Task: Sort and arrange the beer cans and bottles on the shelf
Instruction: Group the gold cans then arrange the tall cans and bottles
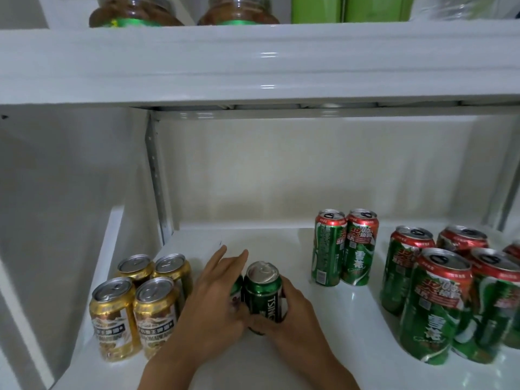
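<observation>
A dark green Tsingtao can (264, 291) stands upright in the middle of the white shelf (253, 237). My right hand (292, 313) grips it from the right and below. A second green can (235, 289) stands just left of it, mostly hidden by my left hand (216, 299), whose fingers reach straight past it along its left side. Several gold cans (135, 305) stand in a square group at the left. Two tall green-and-red cans (344, 249) stand as a pair at the back right, and several more (439, 296) are clustered at the far right.
The shelf above (253, 66) hangs low over this one and carries brown jars (135, 15) and green containers (349, 8). A metal upright (156, 175) runs down the back left corner. Bare shelf surface lies behind my hands and in front of them.
</observation>
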Tool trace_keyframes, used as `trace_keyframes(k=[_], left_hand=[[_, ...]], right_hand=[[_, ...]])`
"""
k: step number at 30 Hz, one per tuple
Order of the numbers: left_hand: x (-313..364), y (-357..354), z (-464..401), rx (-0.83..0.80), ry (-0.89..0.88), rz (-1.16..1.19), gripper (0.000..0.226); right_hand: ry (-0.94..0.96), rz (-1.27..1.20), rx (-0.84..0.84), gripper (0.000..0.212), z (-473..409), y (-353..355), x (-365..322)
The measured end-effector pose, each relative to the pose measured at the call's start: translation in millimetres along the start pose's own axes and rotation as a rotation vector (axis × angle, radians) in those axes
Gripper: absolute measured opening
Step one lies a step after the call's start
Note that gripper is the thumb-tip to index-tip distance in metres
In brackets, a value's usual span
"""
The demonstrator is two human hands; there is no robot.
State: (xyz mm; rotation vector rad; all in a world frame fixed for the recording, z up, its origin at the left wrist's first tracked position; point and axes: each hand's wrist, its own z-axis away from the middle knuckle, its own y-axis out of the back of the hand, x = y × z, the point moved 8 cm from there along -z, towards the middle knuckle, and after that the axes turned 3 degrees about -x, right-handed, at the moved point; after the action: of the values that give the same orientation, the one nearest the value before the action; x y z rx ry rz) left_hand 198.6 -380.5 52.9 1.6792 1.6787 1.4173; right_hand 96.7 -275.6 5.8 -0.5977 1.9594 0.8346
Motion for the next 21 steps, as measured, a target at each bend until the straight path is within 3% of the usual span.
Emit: trace_keyframes(k=[4, 8, 12, 18, 21], left_hand=[[-0.5, 0.0, 3.0, -0.007, -0.039, -0.042, 0.088], [1.1, 10.6, 6.4, 0.077, -0.082, -0.129, 0.075], [37.3, 21.9, -2.9, 0.164, -0.169, -0.025, 0.064], [123.2, -4.3, -45.9, 0.062, -0.244, 0.018, 0.065], [146.6, -15.8, -75.7, 0.017, -0.228, 0.069, 0.062]], right_hand=[[-0.013, 0.053, 0.012, 0.064, 2.5, 3.8, -4.4], [-0.053, 0.227, -0.027, 0.079, 9.5, 29.1, -17.8], [0.054, 0.459, -0.110, 0.046, 25.9, 90.5, -77.0], [0.190, 0.770, 0.039, 0.033, 26.3, 217.6, -146.1], [0.143, 0.857, -0.042, 0.028, -1.4, 258.3, -140.1]])
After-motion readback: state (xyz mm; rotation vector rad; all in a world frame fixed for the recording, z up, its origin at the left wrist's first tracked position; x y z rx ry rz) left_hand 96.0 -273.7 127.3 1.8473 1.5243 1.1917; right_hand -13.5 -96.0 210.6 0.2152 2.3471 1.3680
